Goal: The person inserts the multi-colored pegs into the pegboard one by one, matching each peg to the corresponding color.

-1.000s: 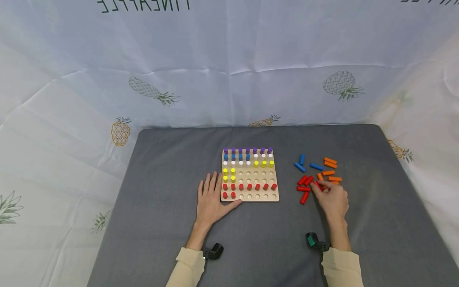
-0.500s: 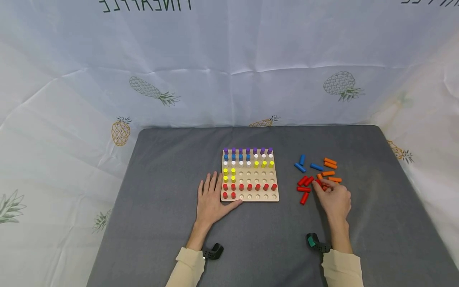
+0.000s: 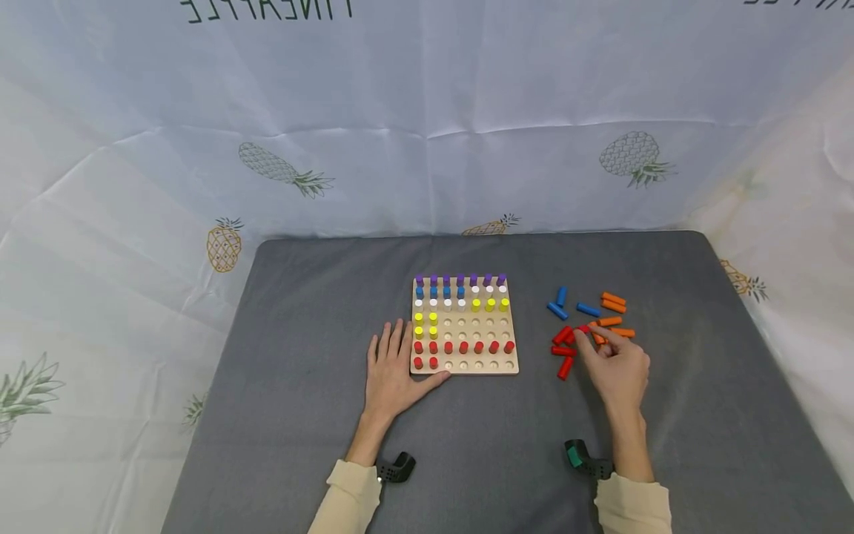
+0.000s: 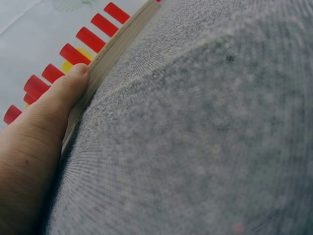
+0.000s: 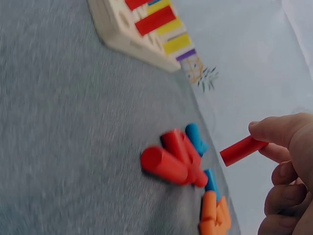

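My left hand [image 3: 392,377] lies with straight fingers along the left side of a wooden pegboard [image 3: 515,335], its thumb touching the front edge. Purple, blue, white, yellow and red pegs stand upright in rows on the board. Between the thumb and forefinger of my right hand [image 3: 619,368] is a red peg [image 5: 239,151], pinched at one end and held above the cloth in the right wrist view. Right by that hand, several loose red pegs [image 3: 563,351] lie in a small pile. Part of the right hand is cut off in the right wrist view.
Several orange pegs [image 3: 614,305] and blue pegs [image 3: 588,310] lie loose behind the red ones, right of the board. A grey cloth [image 3: 494,445] covers the table. A pale curtain [image 3: 427,178] with pineapple prints hangs behind it.
My right hand has drawn a red peg out of the pile and shifted slightly left with it. The left hand stays in place on the board.
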